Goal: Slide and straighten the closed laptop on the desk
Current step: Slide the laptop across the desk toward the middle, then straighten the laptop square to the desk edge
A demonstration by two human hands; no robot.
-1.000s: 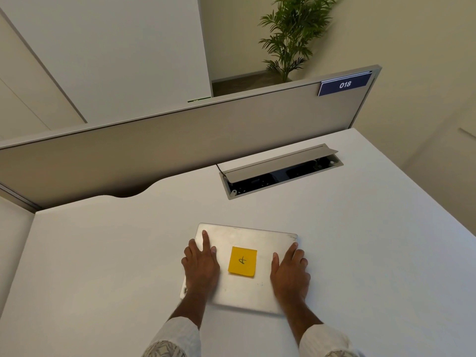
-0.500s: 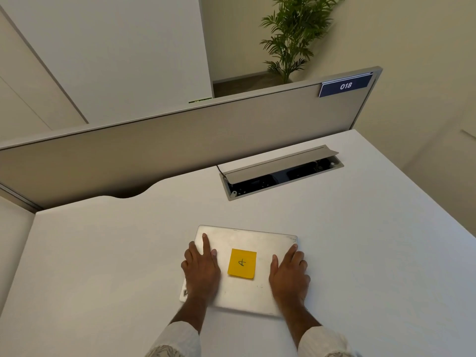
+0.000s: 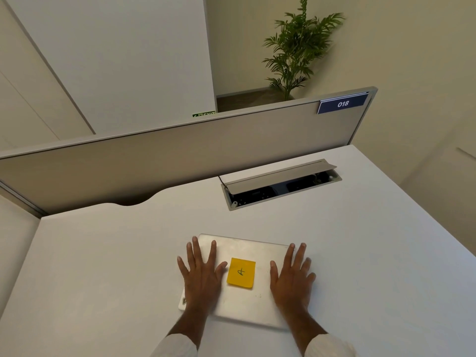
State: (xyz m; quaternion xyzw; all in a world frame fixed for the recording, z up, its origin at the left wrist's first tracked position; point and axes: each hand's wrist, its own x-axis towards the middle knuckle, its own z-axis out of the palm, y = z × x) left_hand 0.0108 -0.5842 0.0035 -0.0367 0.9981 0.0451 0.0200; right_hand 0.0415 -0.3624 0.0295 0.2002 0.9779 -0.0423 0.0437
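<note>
A closed silver laptop lies flat on the white desk, near its front edge, turned slightly clockwise against the desk's lines. A yellow sticky note with a handwritten mark sits on the middle of its lid. My left hand lies palm down over the lid's left edge, fingers spread. Over the lid's right edge my right hand lies the same way, fingers apart and reaching past the far right corner. Neither hand grips anything.
An open cable tray with a raised grey flap is set into the desk behind the laptop. A grey partition with a blue "018" sign closes the desk's far side. A potted plant stands beyond it.
Both hands have spread their fingers wide and shifted outward toward the laptop's left and right edges. The laptop has hardly moved.
</note>
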